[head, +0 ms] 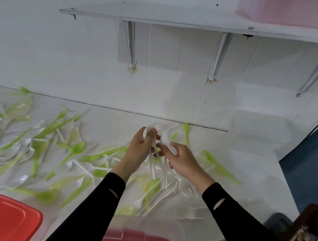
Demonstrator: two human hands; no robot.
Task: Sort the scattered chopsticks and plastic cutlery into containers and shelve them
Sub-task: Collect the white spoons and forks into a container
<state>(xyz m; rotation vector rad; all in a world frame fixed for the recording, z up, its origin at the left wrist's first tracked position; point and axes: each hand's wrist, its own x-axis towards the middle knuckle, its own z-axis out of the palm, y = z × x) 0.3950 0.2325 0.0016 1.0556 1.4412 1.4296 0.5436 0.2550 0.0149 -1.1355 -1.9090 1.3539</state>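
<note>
**A:** How are those white spoons [165, 138] going to handle?

**B:** I'm judging them light, thin, slippery and a bit bendy, so the handles are looking like the best hold. At centre, the left hand [139, 147] is gripping a bunch, and the right hand [181, 159] is pinching one by its handle.

**A:** And around them?

**B:** A red lid [3, 220] is sitting at seven o'clock. Green cutlery [76, 147] is lying scattered over the white surface [256, 164] from nine. A clear box [163, 227] is waiting at six, and a shelf [163, 21] is hanging at twelve.

Cutlery [58, 149] green & white; lid [3, 220] red; sleeves [95, 211] black; wall [83, 54] white.
</note>
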